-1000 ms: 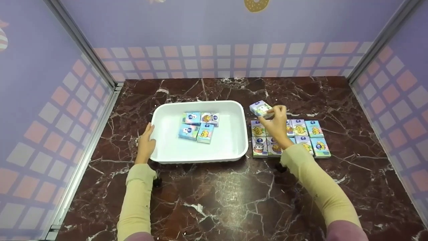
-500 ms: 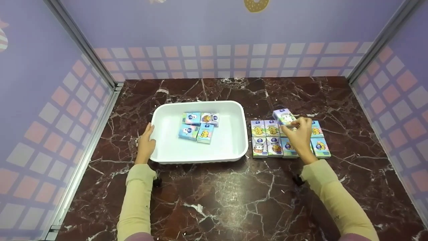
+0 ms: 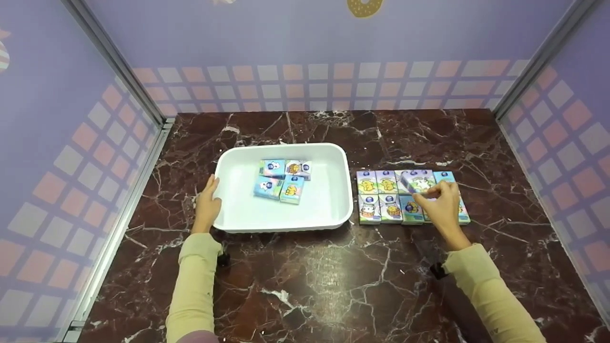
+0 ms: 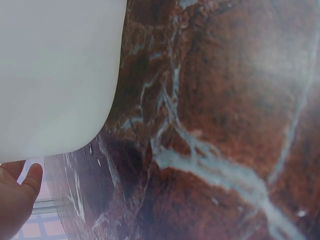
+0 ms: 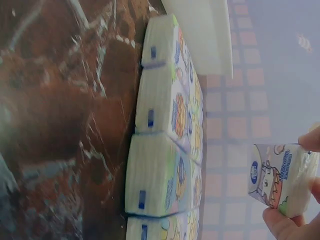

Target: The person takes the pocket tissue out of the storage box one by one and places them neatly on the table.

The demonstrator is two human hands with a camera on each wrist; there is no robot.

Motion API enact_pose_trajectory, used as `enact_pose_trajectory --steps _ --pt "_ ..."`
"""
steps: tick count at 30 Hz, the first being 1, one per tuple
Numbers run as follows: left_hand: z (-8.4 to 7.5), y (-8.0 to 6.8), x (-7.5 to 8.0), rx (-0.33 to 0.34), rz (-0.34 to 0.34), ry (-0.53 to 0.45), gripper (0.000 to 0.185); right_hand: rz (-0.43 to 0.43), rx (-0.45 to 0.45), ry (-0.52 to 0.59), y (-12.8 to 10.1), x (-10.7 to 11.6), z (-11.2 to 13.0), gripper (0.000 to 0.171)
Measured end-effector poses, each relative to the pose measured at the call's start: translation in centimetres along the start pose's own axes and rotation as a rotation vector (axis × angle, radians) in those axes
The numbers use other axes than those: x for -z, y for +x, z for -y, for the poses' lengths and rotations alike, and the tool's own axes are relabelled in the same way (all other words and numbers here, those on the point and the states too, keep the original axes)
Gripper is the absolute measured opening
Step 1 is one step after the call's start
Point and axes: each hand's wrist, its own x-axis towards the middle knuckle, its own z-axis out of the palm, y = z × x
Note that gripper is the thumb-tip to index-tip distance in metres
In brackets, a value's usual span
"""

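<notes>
Head view: a person in pale yellow sleeves works at a dark red marble table (image 3: pixel 305 281) enclosed by lilac walls with a checked band. The right hand (image 3: pixel 443 207) pinches a small tissue packet (image 3: pixel 416 183) between thumb and fingertips, holding it tilted just above the grid of tissue packets (image 3: pixel 386 195), which lies flat on the table in two rows just right of the white tray (image 3: pixel 333 209). The hand covers part of the grid's right end. In the right wrist view the held tissue packet (image 5: pixel 280 177) shows a cartoon figure and a round blue logo, gripped at its top and bottom edges by the fingertips (image 5: pixel 280 225), clear of the row of packets (image 5: pixel 165 150) packed side against side on the marble. The left hand (image 3: pixel 208 204) rests with straight, relaxed fingers against the tray's left rim, holding nothing; the left wrist view shows the tray's rounded corner (image 4: pixel 60 80) and the hand's edge (image 4: pixel 15 195) beside it. Inside the tray four loose packets (image 3: pixel 283 180) lie flat, clustered slightly left of centre, touching one another and apart from the tray walls.
</notes>
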Motion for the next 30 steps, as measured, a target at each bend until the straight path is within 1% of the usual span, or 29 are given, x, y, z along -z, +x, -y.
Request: enact_pose_trajectory --steps 6,8,11,14,16,21,25,30 --pt "0.0 0.0 0.0 -0.001 0.004 -0.009 0.062 0.077 0.025 -0.006 -1.0 -0.7 0.8 0.028" --pt "0.0 -0.1 0.0 -0.007 0.003 -0.011 0.061 0.099 0.035 -0.004 -1.0 -1.1 1.2 0.028" --pt "0.0 -0.1 0.0 -0.017 -0.003 0.007 0.061 0.106 0.055 -0.003 -0.6 -1.8 1.7 0.029" --pt "0.0 -0.1 0.0 -0.024 -0.011 0.018 0.061 0.094 0.07 0.01 0.2 -2.9 2.1 0.029" --pt "0.1 0.0 0.0 -0.021 -0.015 0.02 0.061 0.091 0.064 0.007 0.9 -3.9 2.4 0.029" --pt "0.1 0.0 0.1 -0.005 -0.009 -0.002 0.061 0.096 0.021 -0.021 3.1 -6.6 3.0 0.029" --pt "0.2 0.0 0.0 -0.005 -0.007 -0.007 0.061 0.082 0.002 -0.038 4.7 -8.6 3.3 0.027" --pt "0.1 -0.1 0.1 -0.004 -0.004 -0.014 0.061 0.065 -0.015 -0.062 6.2 -10.9 3.6 0.027"
